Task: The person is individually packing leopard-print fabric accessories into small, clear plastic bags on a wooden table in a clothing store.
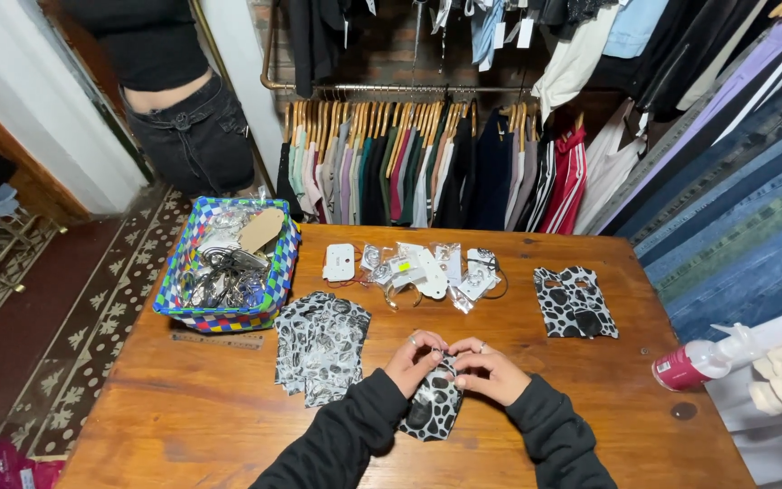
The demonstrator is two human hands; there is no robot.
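The little pouch [433,407] was a black-and-white spotted, animal-print kind of thing, glossy like plastic. It sat at the near edge of the wooden table, roughly centre, standing more or less upright with its top pinched between the fingers of both hands. Its lower part hung down between the two dark sleeves, slightly crumpled.

A wooden table [536,426] with a worn brown top. On it: a checkered woven basket [228,317] at the left, a ruler [217,340] just in front of it, 2 piles of black-and-white patterned pouches [321,344] [575,303], clear packets [423,270] near the far edge, and a spray bottle [703,359] lying at the right.
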